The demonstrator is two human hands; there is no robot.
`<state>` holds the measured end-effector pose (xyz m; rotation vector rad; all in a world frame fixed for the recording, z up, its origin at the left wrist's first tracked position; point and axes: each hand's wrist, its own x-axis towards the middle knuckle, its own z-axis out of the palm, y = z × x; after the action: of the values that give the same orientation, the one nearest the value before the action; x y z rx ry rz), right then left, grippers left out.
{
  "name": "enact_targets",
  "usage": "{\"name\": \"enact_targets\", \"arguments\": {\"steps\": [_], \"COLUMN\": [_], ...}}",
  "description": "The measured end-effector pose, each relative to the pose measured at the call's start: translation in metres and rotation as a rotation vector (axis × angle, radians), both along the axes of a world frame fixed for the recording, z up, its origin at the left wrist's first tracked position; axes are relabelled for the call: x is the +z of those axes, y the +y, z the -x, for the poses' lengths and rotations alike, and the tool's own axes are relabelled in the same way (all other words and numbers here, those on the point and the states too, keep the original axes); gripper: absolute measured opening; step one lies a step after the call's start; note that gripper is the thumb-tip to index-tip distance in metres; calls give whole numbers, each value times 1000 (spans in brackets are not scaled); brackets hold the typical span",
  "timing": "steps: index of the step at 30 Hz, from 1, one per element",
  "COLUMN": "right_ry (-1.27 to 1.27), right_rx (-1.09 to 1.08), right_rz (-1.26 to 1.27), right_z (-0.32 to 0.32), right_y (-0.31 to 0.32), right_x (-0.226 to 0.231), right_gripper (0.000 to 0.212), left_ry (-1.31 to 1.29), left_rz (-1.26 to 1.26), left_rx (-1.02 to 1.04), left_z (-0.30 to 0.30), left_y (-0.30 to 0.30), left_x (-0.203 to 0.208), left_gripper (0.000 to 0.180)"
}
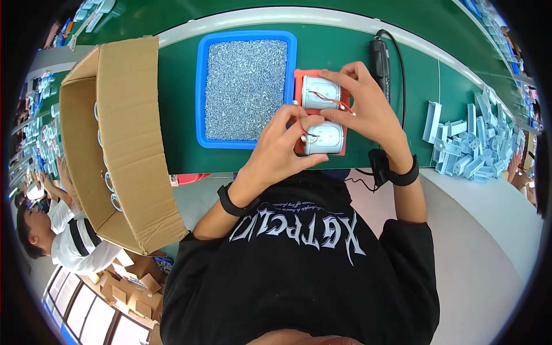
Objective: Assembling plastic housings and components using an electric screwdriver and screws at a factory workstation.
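Two pale blue-white plastic housings sit one beyond the other in a red fixture (298,77) on the green table. Thin red and dark wires lie over the far housing (315,86). My right hand (368,106) curls round its right side, fingers at the far edge and thumb at the near edge. The near housing (326,140) also has short wires on top. My left hand (282,141) grips it from the left, index finger at its far edge and thumb at its near edge. Some fingertips are hidden behind the hands.
A blue tray (201,92) full of small metal screws stands left of the fixture. Farther left is an open cardboard box (135,126). A black corded electric screwdriver (379,60) lies at the back right. Pale plastic parts (468,146) are heaped at the right. A person (75,236) works at the far left.
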<state>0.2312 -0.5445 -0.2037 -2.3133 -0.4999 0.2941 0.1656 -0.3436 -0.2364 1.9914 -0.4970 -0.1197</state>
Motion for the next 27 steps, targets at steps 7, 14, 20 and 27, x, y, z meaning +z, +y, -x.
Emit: {"name": "enact_targets", "arguments": {"steps": [7,14,20,27], "right_ry": [77,41,-279,-648], "right_rx": [16,11,4,471], "right_rz": [-21,37,30,-480], "right_z": [-2,6,19,86], "right_y": [-3,-2,0,16], "right_x": [1,-3,49,134], "right_gripper": [54,58,51,20], "left_ry": [4,-82,-67,-171], "left_rz": [17,-32,-1,-32], "left_rx": [45,17,54,68], "left_z": [0,4,3,3], "left_y": [0,4,-2,-1], "left_x": [-6,-8,-8,-8], "left_gripper": [59,58,57,51]}}
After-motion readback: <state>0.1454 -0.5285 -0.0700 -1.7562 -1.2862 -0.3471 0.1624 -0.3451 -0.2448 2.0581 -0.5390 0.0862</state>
